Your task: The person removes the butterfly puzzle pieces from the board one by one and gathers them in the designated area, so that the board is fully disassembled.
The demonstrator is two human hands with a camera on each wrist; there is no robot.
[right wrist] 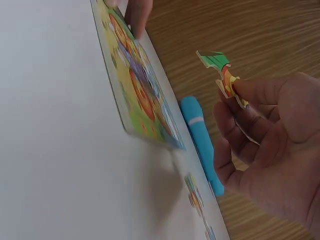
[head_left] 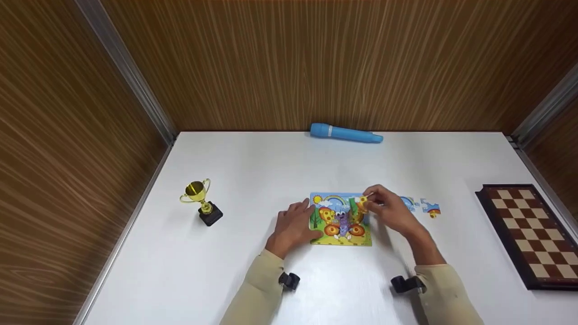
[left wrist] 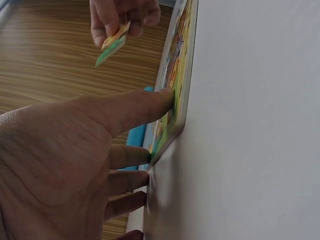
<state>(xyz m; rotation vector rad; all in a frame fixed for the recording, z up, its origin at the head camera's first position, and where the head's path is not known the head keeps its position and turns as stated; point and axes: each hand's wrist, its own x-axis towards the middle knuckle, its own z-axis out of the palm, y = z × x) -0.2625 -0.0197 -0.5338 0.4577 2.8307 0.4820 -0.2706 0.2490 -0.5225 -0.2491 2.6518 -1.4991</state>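
Plainly the puzzle piece [right wrist: 222, 75] is a light, thin, stiff bit of card with a knobbed outline; it looks best taken by its edges in a fingertip pinch, as a flat press would give no grip on it. The right hand [head_left: 392, 211] pinches it between thumb and curled fingers [right wrist: 235, 125], holding it clear of the counter [head_left: 253, 180] just above the upper right corner of the puzzle board [head_left: 342, 220]. That board, a flat picture tray, lies near the middle of the counter toward its front edge, and would likely slide on the smooth white top if not steadied. The left hand [head_left: 293, 224] rests on the board's left edge with fingers straight, pressing it down.

By count: one board, one piece held, two loose pieces [head_left: 422, 206] just right of the board, one blue torch [head_left: 346, 133] at the back edge, one trophy [head_left: 202, 202] toward the left edge, one chessboard [head_left: 530, 232] at the right edge.
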